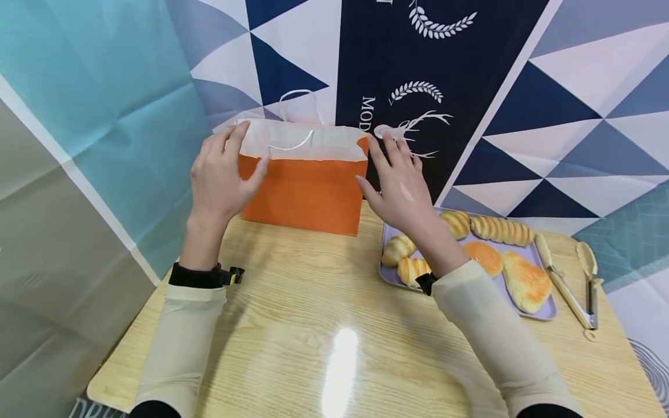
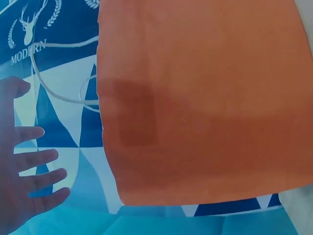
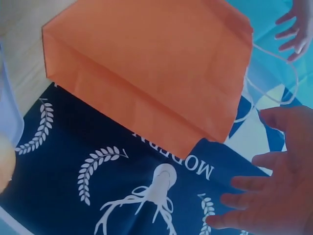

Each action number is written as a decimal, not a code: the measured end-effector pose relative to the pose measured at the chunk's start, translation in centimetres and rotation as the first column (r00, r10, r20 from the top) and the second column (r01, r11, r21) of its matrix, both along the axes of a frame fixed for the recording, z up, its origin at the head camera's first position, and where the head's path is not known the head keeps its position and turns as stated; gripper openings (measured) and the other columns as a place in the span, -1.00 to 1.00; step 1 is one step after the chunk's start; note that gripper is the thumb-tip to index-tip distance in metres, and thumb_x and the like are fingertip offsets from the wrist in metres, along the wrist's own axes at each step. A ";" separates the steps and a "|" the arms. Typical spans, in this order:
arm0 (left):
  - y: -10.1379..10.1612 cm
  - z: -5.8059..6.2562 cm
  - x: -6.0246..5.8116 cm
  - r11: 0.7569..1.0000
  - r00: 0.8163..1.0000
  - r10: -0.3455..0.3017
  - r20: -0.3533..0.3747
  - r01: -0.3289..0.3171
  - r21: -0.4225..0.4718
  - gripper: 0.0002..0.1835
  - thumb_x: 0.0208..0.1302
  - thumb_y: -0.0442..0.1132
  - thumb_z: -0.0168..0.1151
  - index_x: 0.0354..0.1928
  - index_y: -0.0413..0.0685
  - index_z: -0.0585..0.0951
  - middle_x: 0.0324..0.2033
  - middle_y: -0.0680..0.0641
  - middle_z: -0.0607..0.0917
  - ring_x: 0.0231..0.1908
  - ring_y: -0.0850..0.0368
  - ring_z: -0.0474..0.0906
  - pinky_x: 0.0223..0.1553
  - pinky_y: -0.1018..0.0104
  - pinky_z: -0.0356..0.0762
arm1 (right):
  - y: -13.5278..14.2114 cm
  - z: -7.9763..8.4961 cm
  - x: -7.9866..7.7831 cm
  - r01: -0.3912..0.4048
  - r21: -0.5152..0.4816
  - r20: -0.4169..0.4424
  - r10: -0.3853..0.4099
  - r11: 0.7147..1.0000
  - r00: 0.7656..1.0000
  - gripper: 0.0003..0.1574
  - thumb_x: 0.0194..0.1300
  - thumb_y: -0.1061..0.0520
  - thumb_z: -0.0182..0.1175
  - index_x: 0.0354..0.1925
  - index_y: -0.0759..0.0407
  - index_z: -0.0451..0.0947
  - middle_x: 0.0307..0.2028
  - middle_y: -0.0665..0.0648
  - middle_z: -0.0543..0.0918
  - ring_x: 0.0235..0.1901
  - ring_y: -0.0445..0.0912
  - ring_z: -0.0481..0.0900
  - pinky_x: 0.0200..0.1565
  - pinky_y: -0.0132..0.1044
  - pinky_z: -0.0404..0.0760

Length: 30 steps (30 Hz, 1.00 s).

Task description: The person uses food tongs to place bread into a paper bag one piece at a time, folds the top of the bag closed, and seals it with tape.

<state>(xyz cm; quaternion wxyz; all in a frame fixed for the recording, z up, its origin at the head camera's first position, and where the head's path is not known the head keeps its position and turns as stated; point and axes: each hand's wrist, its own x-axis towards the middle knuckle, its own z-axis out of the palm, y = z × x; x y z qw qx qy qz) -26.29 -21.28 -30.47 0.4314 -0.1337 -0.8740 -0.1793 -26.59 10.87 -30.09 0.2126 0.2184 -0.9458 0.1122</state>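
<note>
An orange paper bag (image 1: 305, 194) with a white inside and white cord handles (image 1: 294, 145) stands upright at the back of the table, its mouth spread. Beside its left top corner is my left hand (image 1: 219, 168), fingers extended and spread, gripping nothing. At the opposite top corner my right hand (image 1: 399, 183) also has its fingers spread and holds nothing. In the left wrist view the left hand (image 2: 36, 171) shows apart from the bag (image 2: 205, 98). From the right wrist the right hand (image 3: 274, 181) appears off the bag's edge, with the bag's side (image 3: 156, 73) facing the camera.
On the right, a lilac tray (image 1: 546, 310) carries several bread rolls, including a flat golden bun (image 1: 525, 281). Tongs (image 1: 567, 287) and another long utensil (image 1: 587, 261) lie right of it. A patterned cloth (image 1: 292, 52) hangs close behind the wooden table (image 1: 292, 325).
</note>
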 end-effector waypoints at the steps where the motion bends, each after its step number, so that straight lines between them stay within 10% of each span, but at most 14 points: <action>1: -0.1 0.2 -0.3 1.000 1.000 0.004 0.009 -0.004 -0.004 -0.32 0.24 0.17 0.14 0.32 -0.04 0.51 0.19 -0.22 0.58 0.15 -0.18 0.44 0.02 -0.23 0.54 | -0.2 0.1 -0.2 0.001 0.006 -0.004 -0.001 1.000 1.000 -0.07 0.45 -0.29 -0.05 0.59 -0.07 -0.12 0.54 0.25 -0.03 0.47 0.17 -0.17 0.31 0.40 0.05; 17: -2.5 1.4 -4.7 0.993 0.943 0.111 0.313 -0.091 -0.077 -0.24 0.30 0.29 -0.02 0.44 0.04 0.37 0.30 -0.19 0.47 0.24 -0.21 0.35 0.03 -0.33 0.46 | -3.1 1.2 -5.0 0.047 0.083 0.104 -0.055 0.995 0.993 -0.09 0.48 -0.42 -0.33 0.60 -0.12 -0.21 0.55 0.24 -0.09 0.47 0.19 -0.22 0.34 0.40 -0.02; 30: -4.7 -0.6 -7.8 0.973 0.777 0.056 0.627 -0.183 0.139 -0.10 0.28 0.38 -0.08 0.55 0.08 0.14 0.42 -0.20 0.27 0.33 -0.18 0.20 0.29 -0.25 0.23 | -3.5 0.0 -7.5 0.056 -0.012 0.265 -0.051 0.998 0.963 0.01 0.40 -0.53 -0.39 0.60 -0.13 -0.26 0.56 0.22 -0.20 0.47 0.20 -0.20 0.34 0.31 0.12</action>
